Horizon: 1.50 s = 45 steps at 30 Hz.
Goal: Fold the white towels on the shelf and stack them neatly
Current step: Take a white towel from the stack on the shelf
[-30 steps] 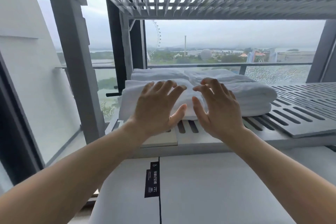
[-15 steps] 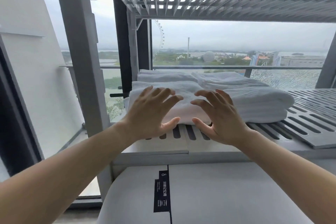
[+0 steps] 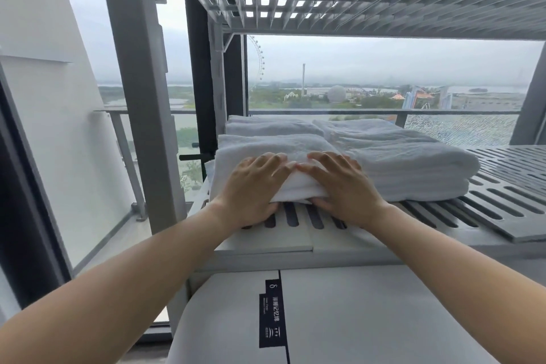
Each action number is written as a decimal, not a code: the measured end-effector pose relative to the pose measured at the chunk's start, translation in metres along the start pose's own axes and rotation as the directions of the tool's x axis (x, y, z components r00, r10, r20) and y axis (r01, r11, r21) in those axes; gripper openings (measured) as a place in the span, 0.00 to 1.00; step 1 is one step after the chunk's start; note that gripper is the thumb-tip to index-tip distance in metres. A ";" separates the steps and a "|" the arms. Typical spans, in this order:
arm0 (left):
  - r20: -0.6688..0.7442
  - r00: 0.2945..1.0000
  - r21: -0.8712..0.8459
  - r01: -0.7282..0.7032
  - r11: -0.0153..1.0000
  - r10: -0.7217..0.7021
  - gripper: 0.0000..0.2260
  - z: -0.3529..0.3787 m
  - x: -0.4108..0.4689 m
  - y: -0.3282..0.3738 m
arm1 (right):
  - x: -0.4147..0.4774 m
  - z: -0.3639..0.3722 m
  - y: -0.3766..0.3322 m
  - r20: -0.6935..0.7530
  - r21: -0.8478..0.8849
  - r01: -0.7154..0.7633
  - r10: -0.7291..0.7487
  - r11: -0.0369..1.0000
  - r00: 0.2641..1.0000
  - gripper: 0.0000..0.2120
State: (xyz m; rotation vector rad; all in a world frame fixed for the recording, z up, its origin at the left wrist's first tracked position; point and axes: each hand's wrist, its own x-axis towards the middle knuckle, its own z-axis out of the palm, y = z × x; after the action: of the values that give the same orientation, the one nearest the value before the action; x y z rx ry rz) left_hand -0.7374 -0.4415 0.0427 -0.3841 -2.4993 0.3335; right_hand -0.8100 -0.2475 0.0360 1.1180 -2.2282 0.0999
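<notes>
Together, left hand [image 3: 251, 186], right hand [image 3: 344, 186], gripping towel [image 3: 266, 148]

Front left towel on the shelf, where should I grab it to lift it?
Grip the front left towel by its thick near edge, from the front, thumbs under and fingers on top, as the left hand and right hand do; other towels crowd its right and back.
</notes>
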 end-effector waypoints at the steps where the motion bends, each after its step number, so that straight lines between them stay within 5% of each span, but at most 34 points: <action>1: 0.007 1.000 0.002 0.010 1.000 -0.010 0.30 -0.001 0.000 -0.001 | 0.001 0.000 -0.002 -0.003 0.009 -0.027 0.028 1.000 1.000 0.28; 8: -0.109 0.991 0.005 0.079 0.997 -0.078 0.26 -0.019 0.003 0.004 | 0.006 -0.020 -0.016 -0.158 0.110 -0.082 0.099 0.991 0.982 0.19; 15: -0.360 0.933 0.074 0.006 0.997 0.021 0.24 -0.048 0.001 0.025 | -0.010 -0.046 -0.016 -0.294 0.145 -0.095 0.135 0.985 0.946 0.17; 24: -0.440 0.898 0.092 0.014 0.996 0.028 0.23 -0.097 -0.006 0.079 | -0.055 -0.092 -0.007 -0.430 0.137 -0.040 0.096 0.990 0.898 0.15; 33: -0.546 0.831 0.083 -0.077 0.994 0.110 0.18 -0.154 0.004 0.196 | -0.165 -0.161 0.036 -0.515 0.120 -0.060 0.114 0.991 0.849 0.17; 45: -0.590 0.775 -0.122 -0.364 0.923 0.228 0.20 -0.162 0.069 0.415 | -0.378 -0.242 0.130 -0.467 0.007 -0.384 0.343 0.923 0.815 0.15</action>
State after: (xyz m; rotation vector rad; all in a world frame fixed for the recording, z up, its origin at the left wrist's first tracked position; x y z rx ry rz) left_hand -0.6154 -0.0091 0.0751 -0.8505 -1.8802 0.0296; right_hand -0.6191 0.1788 0.0393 0.5284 -1.9552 0.3853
